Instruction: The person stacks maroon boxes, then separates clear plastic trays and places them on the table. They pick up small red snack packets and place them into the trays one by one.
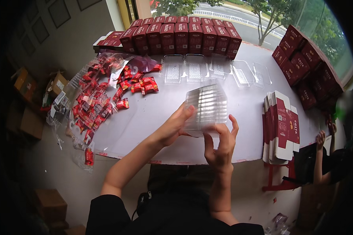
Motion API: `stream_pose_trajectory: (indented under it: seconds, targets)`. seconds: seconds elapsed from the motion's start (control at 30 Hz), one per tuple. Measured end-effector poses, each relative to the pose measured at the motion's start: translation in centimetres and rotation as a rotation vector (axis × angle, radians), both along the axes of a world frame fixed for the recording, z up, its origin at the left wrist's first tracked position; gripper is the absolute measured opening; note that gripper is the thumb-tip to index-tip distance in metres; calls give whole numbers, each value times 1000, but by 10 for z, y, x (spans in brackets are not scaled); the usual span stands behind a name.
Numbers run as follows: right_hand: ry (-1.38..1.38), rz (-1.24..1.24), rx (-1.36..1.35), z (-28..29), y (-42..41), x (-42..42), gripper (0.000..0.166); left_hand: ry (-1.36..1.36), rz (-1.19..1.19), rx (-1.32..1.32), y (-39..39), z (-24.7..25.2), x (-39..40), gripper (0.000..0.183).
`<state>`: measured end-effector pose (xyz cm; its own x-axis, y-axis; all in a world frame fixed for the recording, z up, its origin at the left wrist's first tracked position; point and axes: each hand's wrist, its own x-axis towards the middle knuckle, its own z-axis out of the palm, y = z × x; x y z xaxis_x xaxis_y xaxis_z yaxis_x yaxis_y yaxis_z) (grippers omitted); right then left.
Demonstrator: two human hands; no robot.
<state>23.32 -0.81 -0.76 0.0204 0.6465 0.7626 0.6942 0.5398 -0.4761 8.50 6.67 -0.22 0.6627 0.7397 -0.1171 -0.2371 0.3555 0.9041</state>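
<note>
A stack of nested clear plastic trays [207, 101] is held above the white table in front of me, slightly blurred. My left hand [179, 123] grips the stack from its left side, thumb pressed on the near face. At the stack's lower right edge is my right hand [222, 141], thumb and index finger spread and other fingers raised. Whether its fingertips pinch a tray edge is hard to make out. Beyond the stack, several single clear trays lie in a row on the table, among them one tray [173, 69] at the left and one [242, 75] farther right.
Red-wrapped sweets [145, 85] spill from a large clear bag [91, 97] at the left. Maroon Costa boxes [181, 35] line the back; more boxes [306, 64] are piled right. Flattened cartons [281, 129] overhang the table's front edge. Another person's hand [320, 139] shows at far right.
</note>
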Motion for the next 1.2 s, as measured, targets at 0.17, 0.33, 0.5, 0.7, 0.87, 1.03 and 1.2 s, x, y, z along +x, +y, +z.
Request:
stream_pose_trajectory:
  seconds: [0.17, 0.33, 0.5, 0.7, 0.87, 1.03, 1.2]
  targets:
    - [39, -32, 38, -9, 2, -7, 31, 15, 9, -23, -1, -4, -10, 65]
    - [89, -40, 53, -9, 2, -11, 30, 26, 50, -63, 2, -11, -24, 69]
    - [80, -156, 98, 3, 4, 14, 31, -125, 120, -376, 19, -29, -53, 81]
    - [11, -192, 43, -4, 8, 32, 31, -521, 352, -724, 19, -18, -65, 88]
    - [65, -144, -31, -5, 2, 31, 20, -627, 169, -799, -19, -28, -63, 90]
    - [27, -6, -34, 2, 0, 18, 25, -302, 39, -511, -34, -20, -14, 72]
    - [21, 20, -63, 5, -4, 16, 25, -286, 64, -369, -27, -21, 16, 56]
